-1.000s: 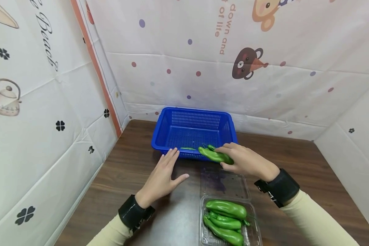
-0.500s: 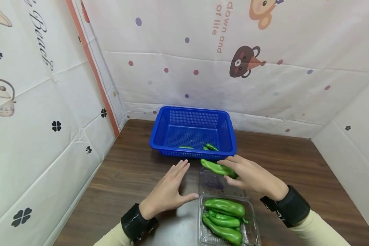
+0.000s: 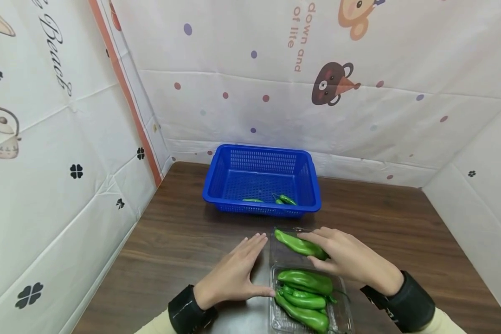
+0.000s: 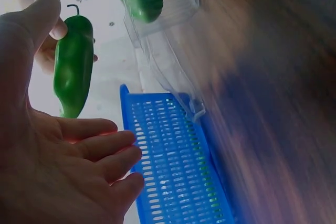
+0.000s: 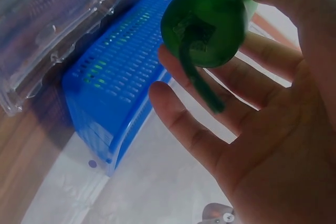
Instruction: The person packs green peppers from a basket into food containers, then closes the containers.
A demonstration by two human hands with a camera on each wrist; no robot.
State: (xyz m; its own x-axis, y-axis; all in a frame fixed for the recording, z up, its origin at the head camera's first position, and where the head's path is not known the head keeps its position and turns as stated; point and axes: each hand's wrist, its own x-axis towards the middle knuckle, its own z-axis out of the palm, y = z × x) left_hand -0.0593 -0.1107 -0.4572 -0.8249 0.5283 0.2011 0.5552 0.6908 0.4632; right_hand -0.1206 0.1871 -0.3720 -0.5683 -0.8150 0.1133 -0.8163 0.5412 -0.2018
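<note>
My right hand pinches a long green pepper between thumb and fingers, over the raised lid of a clear plastic box. In the right wrist view the stem end of this green pepper faces the camera. Several more green peppers lie in the clear plastic box just below. My left hand is spread with straight fingers, its thumb tip right at the box's left edge. Nothing lies in the left palm in the left wrist view.
Behind the box stands a blue perforated basket, with a few small green peppers showing near its front wall. The brown wooden table meets a printed white cloth at the back and sides.
My right hand has drawn back from the basket's front rim toward the box, still holding the pepper. The left hand has moved right and nearer, toward the box.
</note>
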